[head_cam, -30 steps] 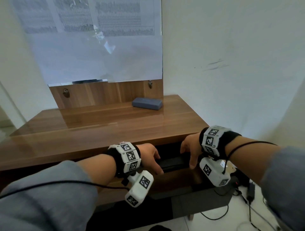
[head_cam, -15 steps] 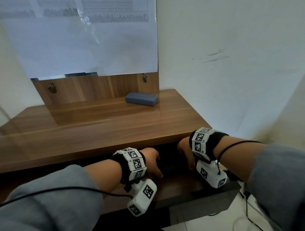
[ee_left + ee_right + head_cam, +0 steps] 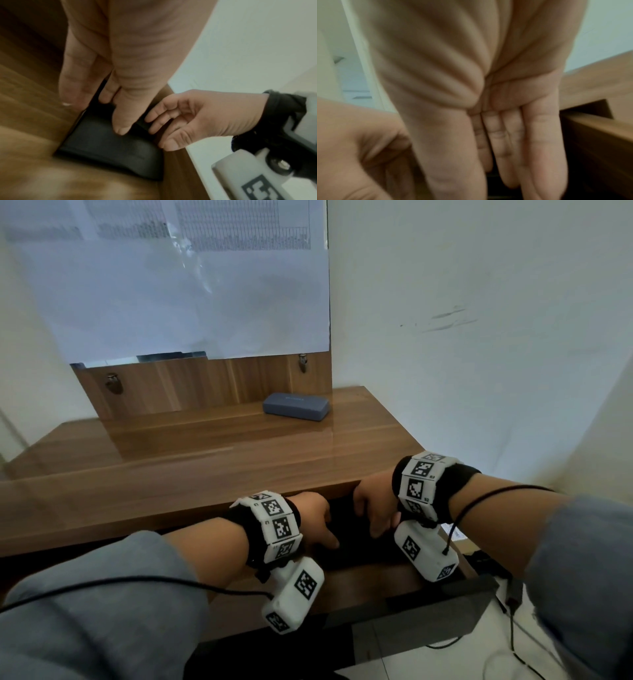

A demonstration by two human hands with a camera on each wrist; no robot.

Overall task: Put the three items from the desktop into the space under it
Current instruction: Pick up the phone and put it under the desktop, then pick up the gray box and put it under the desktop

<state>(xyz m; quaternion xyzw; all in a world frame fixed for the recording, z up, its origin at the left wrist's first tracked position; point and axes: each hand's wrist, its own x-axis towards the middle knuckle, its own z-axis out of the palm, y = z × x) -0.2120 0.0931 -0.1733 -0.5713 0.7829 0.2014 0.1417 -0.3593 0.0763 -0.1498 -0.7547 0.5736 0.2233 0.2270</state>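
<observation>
A flat black case lies on the wooden shelf under the desktop. In the head view only a dark strip of the black case shows between my hands. My left hand lies on its top with straight fingers, thumb along its left edge. My right hand touches its right end with relaxed fingers, seen straight and together in the right wrist view. A grey-blue case rests at the back right of the desktop.
A wooden back panel with a large paper sheet stands behind the desk. A white wall runs close along the right side. Black cables lie on the floor at the lower right, beside a dark lower ledge.
Both hands have pushed forward, further under the desktop edge, and the black case has slid deeper onto the shelf. The grey-blue case has not moved.
</observation>
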